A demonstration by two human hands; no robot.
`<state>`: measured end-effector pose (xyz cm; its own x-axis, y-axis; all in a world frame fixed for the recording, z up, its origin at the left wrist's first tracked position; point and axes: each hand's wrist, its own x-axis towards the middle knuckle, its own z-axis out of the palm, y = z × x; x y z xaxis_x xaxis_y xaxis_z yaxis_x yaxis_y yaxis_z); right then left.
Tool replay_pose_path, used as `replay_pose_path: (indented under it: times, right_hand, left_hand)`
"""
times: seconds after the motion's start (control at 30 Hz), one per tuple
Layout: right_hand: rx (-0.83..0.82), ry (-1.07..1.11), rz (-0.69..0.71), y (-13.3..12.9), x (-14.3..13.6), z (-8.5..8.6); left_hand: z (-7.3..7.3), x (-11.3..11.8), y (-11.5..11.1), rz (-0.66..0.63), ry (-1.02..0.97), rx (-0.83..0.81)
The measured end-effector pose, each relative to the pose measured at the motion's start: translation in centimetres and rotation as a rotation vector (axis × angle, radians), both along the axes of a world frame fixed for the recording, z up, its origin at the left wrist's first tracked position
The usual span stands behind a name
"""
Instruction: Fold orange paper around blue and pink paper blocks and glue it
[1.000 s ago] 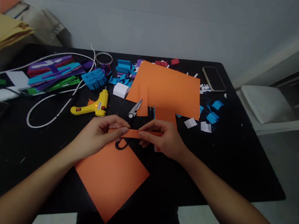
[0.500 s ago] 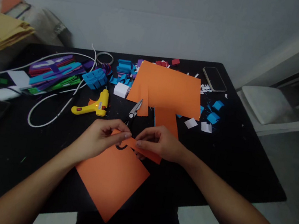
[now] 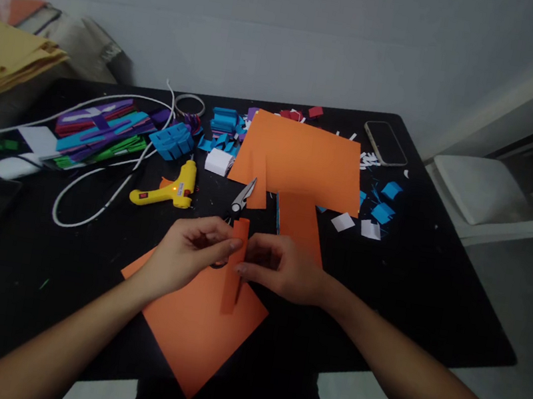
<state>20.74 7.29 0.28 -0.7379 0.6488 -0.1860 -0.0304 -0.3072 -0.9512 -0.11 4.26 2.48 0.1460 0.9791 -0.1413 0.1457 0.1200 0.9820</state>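
Between both hands an orange paper strip (image 3: 231,288) stands lengthwise, apparently folded along its length. My left hand (image 3: 195,249) pinches its left side near the top, thumb on the near face. From the right, my right hand (image 3: 281,266) grips the same strip with thumb and fingers. Below them a square orange sheet (image 3: 192,349) lies on the black table, one corner pointing at me. Scissors (image 3: 242,199) rest just beyond the hands, blades up and away, their handles partly hidden. A darker orange paper piece (image 3: 301,222) lies behind my right hand.
A yellow glue gun (image 3: 166,194) lies left of the scissors, near a white cable (image 3: 58,203). Farther back are a large orange sheet (image 3: 308,159), colored paper strips (image 3: 106,127), blue folded pieces (image 3: 172,141) and white scraps (image 3: 342,222). A phone (image 3: 385,143) sits at the back right.
The orange strip has turned from slanting sideways to pointing lengthwise toward me. My right hand has shifted slightly lower; both hands still hold the strip.
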Motion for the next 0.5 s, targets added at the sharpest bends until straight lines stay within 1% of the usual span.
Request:
replay_pose_path:
  times: [0.07,0.13,0.2,0.27,0.5]
  right_hand:
    - [0.028,-0.008,-0.081,-0.01,-0.02,0.30]
    - [0.027,-0.001,-0.202,0.07,-0.10,0.65]
    - [0.015,0.013,-0.291,0.19,-0.23,0.92]
    - [-0.001,0.026,-0.312,0.28,-0.35,1.01]
    - [-0.016,0.054,-0.302,0.42,-0.37,0.81]
  left_hand:
    - [0.02,0.10,-0.10,-0.011,0.011,0.019]
    - [-0.05,0.15,-0.20,-0.036,0.024,0.038]
    - [-0.19,0.19,-0.30,-0.063,0.036,0.049]
    - [-0.35,0.21,-0.42,-0.082,0.039,0.044]
    - [-0.64,0.26,-0.56,-0.088,0.010,0.009]
